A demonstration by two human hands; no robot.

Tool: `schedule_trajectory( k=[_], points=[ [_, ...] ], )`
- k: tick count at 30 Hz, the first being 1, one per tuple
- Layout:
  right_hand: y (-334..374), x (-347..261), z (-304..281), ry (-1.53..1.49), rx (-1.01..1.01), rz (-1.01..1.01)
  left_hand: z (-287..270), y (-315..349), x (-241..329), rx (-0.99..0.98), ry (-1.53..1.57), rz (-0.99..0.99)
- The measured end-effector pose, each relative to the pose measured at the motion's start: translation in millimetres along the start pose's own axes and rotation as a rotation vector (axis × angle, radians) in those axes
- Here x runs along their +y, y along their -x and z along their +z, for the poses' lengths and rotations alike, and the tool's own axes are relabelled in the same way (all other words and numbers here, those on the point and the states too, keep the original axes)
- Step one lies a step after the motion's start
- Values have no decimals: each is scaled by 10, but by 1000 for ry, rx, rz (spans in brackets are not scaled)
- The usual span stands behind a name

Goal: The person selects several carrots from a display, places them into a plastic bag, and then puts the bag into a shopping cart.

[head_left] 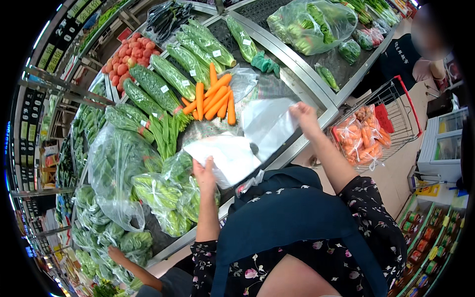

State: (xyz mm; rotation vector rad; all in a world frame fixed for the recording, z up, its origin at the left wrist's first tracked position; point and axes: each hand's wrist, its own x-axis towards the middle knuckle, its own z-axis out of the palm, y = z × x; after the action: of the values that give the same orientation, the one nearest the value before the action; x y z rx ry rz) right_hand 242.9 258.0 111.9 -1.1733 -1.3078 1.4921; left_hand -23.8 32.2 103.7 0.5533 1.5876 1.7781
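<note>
While both hands are stretching a clear plastic bag [257,133] over the produce desk [302,84], loose carrots [213,96] are lying just beyond it.
Left hand [204,174] is pinching the bag's near corner, right hand [304,115] gripping its far edge; the bag is running left-to-right along the desk's metal rim, with a shopping cart [391,116] standing near the right.

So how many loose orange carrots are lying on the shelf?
About 8 loose carrots, in one fanned pile mid-shelf, beside the wrapped cucumbers and beyond the clear plastic bag held by both hands. Some overlap, so one may be hidden. More sit bagged in the cart.
</note>
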Motion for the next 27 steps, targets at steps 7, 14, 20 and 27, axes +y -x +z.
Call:
schedule_trajectory(
  k=[7,14,20,27],
  points=[
    [-489,262,-755,130,404,-45,-874,35,-750,71,-262,16],
    [-438,-168,-867,251,-7,-74,-953,93,-776,173,-841,105],
    [12,-882,113,338,-682,-100,348,-21,342,-229,-765,461],
    [121,-1442,631,145,-1068,43,1091,17,1092,-654,-687,336]
  ],
)
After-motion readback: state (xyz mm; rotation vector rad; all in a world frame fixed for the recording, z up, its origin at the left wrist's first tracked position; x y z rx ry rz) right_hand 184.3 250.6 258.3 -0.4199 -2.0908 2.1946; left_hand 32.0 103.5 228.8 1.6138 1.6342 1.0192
